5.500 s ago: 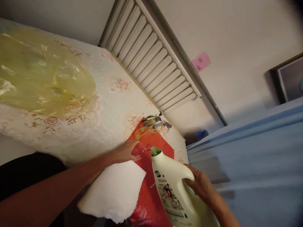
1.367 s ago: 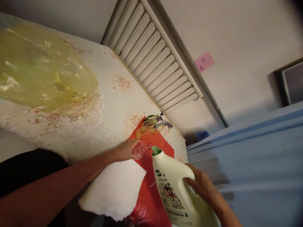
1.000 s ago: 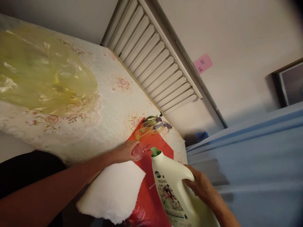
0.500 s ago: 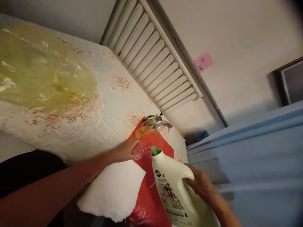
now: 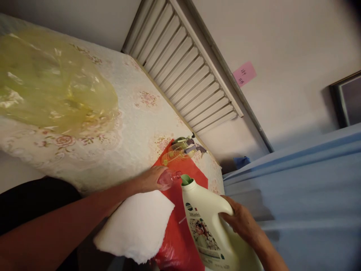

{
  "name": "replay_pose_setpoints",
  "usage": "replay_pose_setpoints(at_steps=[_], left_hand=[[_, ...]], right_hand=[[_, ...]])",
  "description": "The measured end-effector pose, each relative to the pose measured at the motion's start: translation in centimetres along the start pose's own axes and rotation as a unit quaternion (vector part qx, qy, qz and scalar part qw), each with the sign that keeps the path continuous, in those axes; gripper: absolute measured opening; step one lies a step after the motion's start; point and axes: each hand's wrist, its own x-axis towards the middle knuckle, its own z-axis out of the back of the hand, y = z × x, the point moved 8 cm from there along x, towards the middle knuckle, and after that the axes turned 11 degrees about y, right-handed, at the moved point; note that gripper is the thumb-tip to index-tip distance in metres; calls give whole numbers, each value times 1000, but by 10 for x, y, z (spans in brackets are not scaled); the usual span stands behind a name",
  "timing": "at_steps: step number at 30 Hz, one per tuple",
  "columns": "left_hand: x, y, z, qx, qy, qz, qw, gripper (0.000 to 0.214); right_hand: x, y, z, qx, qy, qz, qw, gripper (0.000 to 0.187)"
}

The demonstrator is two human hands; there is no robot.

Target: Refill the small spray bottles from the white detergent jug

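L fingers (image 5: 157, 171) snug round 1 clear btl (image 5: 167, 179), R fingers (image 5: 229, 222) round handle (image 5: 225, 205) of 1 pale jug (image 5: 204, 229), 1 pink note (image 5: 244, 74)

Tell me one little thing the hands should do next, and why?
Maybe the left hand should gently line up the clear bottle with the green spout. The right hand grips the jug, and the bottle's mouth looks right beside the spout, but I can't tell if they touch.
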Motion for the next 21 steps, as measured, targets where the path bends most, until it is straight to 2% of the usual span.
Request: replay_pose_setpoints(at_steps=[4,21], left_hand=[[0,1,0,2,0,16,1000,66],[3,7,-2,0,3,11,1000,62]], right_hand=[[0,0,0,-11,4,-9,1000,50],[1,-1,-2,-22,13,5,1000,46]])
